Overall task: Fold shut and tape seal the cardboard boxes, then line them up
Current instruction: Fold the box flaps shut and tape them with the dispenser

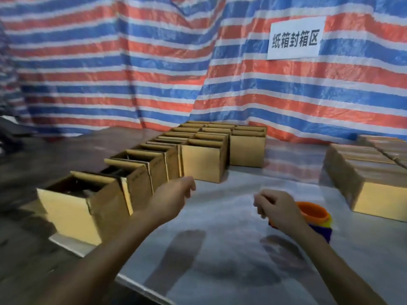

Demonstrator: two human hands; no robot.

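both hands are over the table (pixel 220 256); neither is on a box. my left hand (pixel 176 193) is stretched forward, fingers drooping in a loose curl with nothing in them. i judge it is bound for the flaps of the unsealed stock to its left. my right hand (pixel 276 209) is curled, knuckles up; blur hides the fingertips, so i cannot tell whether it pinches anything. just behind and right of that hand, touching or nearly so, sits an orange, yellow and blue tape holder (pixel 315 214), as i take it to be, placed within reach for sealing. count so far: two hands, one holder. left of my left hand the nearest open box (pixel 70 210) stands at the table's edge, flaps upright, heading a first line that runs away from me. i count at least six in it before blur defeats the count. just beyond my left fingertips a second line (pixel 202 161) starts, about four deep, and past it a third line (pixel 246 150) of two or three. all stand side against side, presumably a queue awaiting closure. well right of my right hand the closed boxes (pixel 374 194) sit packed together, tops flat, presumably the finished row; number not determinable. farthest from both hands: one striped tarp (pixel 132 62), one white sign (pixel 295 38).
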